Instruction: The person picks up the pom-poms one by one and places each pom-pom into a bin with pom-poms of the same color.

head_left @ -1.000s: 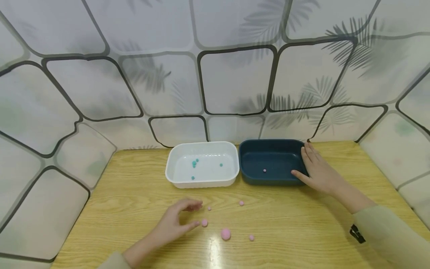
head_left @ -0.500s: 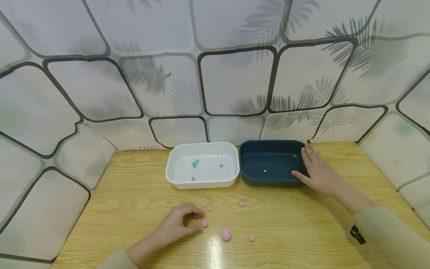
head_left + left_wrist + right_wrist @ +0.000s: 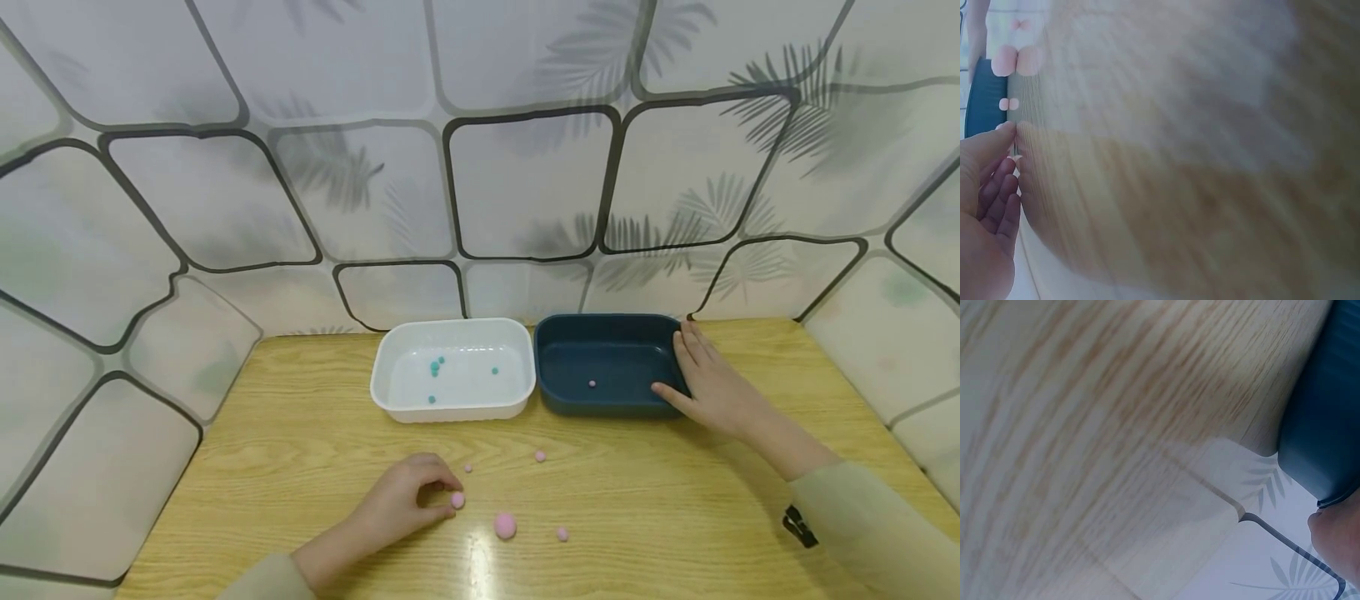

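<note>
My left hand [image 3: 405, 502] is low over the table, thumb and index finger curled around a small pink ball [image 3: 457, 500]. In the left wrist view the thumb [image 3: 991, 145] and bent fingers partly hide that ball. My right hand [image 3: 712, 387] rests on the right end of a dark blue tray [image 3: 611, 408], its fingers straight along the rim and its thumb over the front corner. One tiny pink ball [image 3: 592, 383] lies inside this tray. In the right wrist view a fingertip [image 3: 1335, 537] shows at the tray's edge.
Left of the blue tray stands a white tray [image 3: 450, 414] with several small teal balls [image 3: 434, 367]. More pink balls lie on the wooden table [image 3: 637, 500]: a large one [image 3: 506, 525], a smaller one [image 3: 562, 533], another [image 3: 540, 456], and a tiny one [image 3: 468, 468]. A patterned wall backdrop [image 3: 525, 175] rises behind.
My left hand has moved slightly right and toward me, and its fingers have closed in around the small pink ball. My right hand has stayed on the blue tray.
</note>
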A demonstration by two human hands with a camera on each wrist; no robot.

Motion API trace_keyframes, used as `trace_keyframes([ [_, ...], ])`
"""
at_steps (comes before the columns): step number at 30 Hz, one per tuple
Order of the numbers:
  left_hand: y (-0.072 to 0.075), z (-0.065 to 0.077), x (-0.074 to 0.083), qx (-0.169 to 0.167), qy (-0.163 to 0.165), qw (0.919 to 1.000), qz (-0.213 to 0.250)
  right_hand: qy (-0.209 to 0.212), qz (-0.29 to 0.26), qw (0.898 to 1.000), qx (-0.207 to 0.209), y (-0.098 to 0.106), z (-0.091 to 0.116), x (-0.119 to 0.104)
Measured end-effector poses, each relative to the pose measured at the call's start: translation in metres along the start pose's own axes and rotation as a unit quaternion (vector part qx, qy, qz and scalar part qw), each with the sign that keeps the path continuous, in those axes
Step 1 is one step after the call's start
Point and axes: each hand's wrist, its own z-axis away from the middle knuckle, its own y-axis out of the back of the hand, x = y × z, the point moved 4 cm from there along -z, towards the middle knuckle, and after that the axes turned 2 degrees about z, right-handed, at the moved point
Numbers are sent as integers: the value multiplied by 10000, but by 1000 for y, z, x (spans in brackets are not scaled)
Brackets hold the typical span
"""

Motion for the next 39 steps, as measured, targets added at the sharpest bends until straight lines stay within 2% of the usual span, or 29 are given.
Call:
trace_keyframes([
  [9,-2,-1,1,-82,12,10000,-7,10,-119,9999,16,0,2,0],
  [16,-1,-3,6,93,52,9998,157,-3,-144,9999,-7,-1,3,-1],
  [20,-1,-7,10,167,21,9991,400,2,-136,9999,3,-1,3,-1],
  [29,1,-28,23,42,58,9959,903,21,-82,10000,-15,0,2,-1],
  [35,6,-49,35,42,50,9961,875,-7,-123,9999,29,0,3,-1],
  [39,9,-67,43,127,-191,9962,838,16,-105,9999,22,0,2,-1],
])
